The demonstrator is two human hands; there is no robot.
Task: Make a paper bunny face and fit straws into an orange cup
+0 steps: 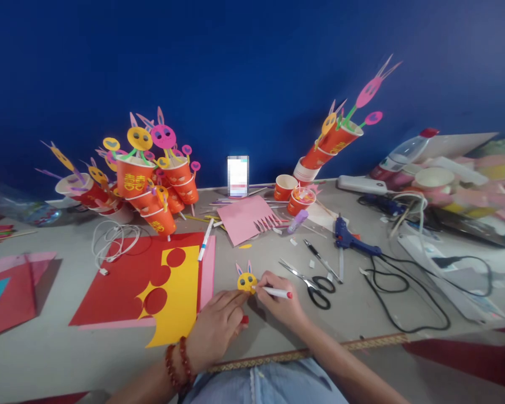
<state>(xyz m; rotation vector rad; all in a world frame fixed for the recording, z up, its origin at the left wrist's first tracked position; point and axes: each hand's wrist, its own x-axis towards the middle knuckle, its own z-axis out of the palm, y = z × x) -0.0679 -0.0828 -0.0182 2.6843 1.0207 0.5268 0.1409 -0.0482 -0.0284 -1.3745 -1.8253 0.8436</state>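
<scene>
A yellow paper rabbit face [244, 282] with pink and blue ears lies on the table in front of me. My left hand [221, 321] rests at its lower left edge, fingertips pressing the paper down. A red marker cap [244, 320] pokes out from under that hand, apparently tucked in the curled fingers. My right hand [280, 300] pinches a white marker [275, 292] with a red end, its tip touching the face's right side. Dark eyes show on the face; its lower edge is partly covered by my fingers. Black-handled scissors [313, 286] lie to the right.
Yellow cut paper [180, 303] and red sheets [105, 292] lie left. Red cups with paper rabbits [137, 168] stand behind them. A pink sheet [242, 219] and a lit phone [238, 177] are ahead. A blue glue gun [353, 238] with black cable lies right, near a pen [320, 255].
</scene>
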